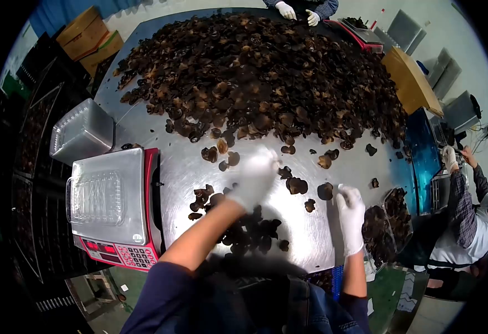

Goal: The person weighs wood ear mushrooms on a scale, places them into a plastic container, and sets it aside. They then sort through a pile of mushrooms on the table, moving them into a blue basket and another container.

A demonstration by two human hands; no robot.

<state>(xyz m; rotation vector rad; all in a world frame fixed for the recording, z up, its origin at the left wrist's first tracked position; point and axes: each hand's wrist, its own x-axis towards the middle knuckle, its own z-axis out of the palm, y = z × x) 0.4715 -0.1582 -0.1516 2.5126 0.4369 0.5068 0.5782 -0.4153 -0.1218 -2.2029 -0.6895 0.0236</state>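
The left hand, in a white glove, is over the middle of the shiny metal worktop, its arm reaching in from the near left. It is blurred by motion, so I can't tell whether its grip is clenched or released, or whether it touches anything. Dark brown, curled, leaf-like pieces lie scattered around it, and a loose cluster of blackish pieces sits nearer the person, partly in shadow.

The right hand, also white-gloved, is farther right, its fingers loosely bent and its grip released, with no piece visible in it. One round brown piece lies just left of its fingertips. Just right of this hand, clear plastic containers filled with brown pieces stand by the near right edge.

Across the far side spreads a broad heap of the same dark pieces. At the left I see a red digital scale with a silver plate, bearing a clear ribbed plastic tray; beyond it is a stack of clear plastic boxes.

At the far edge, a person in white gloves is beside a second red scale. Another person in a checked sleeve is at the right, past a shiny blue panel.
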